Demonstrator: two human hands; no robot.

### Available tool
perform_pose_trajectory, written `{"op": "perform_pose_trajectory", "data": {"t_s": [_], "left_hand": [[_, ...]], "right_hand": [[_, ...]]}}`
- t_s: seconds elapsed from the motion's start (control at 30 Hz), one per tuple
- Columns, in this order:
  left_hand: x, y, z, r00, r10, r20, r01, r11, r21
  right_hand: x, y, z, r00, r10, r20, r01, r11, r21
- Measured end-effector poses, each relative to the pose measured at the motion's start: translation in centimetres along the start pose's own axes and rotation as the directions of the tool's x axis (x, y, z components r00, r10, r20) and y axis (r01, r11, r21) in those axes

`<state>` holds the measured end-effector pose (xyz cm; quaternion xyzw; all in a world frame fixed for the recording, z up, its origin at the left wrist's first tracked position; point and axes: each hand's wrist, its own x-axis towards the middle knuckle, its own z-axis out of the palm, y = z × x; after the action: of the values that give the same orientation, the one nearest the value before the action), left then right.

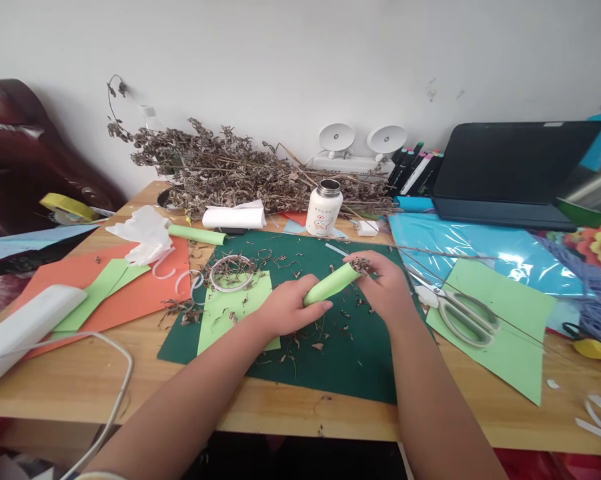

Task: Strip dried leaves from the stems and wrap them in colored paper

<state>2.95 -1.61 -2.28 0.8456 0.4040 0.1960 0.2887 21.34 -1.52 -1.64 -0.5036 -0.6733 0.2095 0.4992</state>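
A light green paper roll (331, 284) lies slanted in my left hand (291, 305), whose fingers and thumb are wrapped round its lower end. Brown dried leaves (360, 265) stick out of the roll's upper end. My right hand (384, 283) is closed at that end, its fingers curled against the leaves; some fingertips are hidden. Below both hands is a dark green cutting mat (365, 373) strewn with leaf crumbs. A flat light green paper sheet (237, 303) lies on the mat to the left, with a tape ring (231, 273) and leaf bits on it.
Behind the mat stand an open white bottle (325, 212) and a large heap of dried plants (220, 167). Scissors (465, 317) rest on green paper (517, 333) at the right, near a dark tablet (515, 173). A white power strip (35, 330) and cable occupy the left.
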Motion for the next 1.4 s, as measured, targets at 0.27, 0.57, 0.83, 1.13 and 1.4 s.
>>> {"op": "perform_pose_trajectory", "data": {"t_s": [0.27, 0.57, 0.83, 1.13, 1.4], "left_hand": [[0.1, -0.1, 0.0, 1.0, -0.014, 0.004, 0.014, 1.0, 0.005], [0.1, -0.3, 0.0, 0.996, -0.07, -0.05, 0.067, 0.996, -0.056], [0.1, -0.4, -0.1, 0.984, -0.169, 0.049, 0.173, 0.887, -0.428], [0.2, 0.1, 0.3, 0.99, -0.139, -0.031, 0.124, 0.948, -0.293], [0.2, 0.3, 0.8, 0.971, -0.237, -0.004, 0.207, 0.854, -0.478]], "right_hand": [[-0.5, -1.3, -0.1, 0.981, -0.192, -0.035, 0.195, 0.96, 0.2], [0.2, -0.2, -0.3, 0.925, 0.016, -0.379, 0.131, 0.924, 0.36], [0.1, -0.3, 0.2, 0.993, 0.088, 0.075, -0.095, 0.991, 0.093], [-0.3, -1.0, 2.5, 0.966, 0.221, 0.135, -0.254, 0.909, 0.331], [0.0, -1.1, 2.6, 0.954, 0.279, 0.108, -0.299, 0.88, 0.37]]}}
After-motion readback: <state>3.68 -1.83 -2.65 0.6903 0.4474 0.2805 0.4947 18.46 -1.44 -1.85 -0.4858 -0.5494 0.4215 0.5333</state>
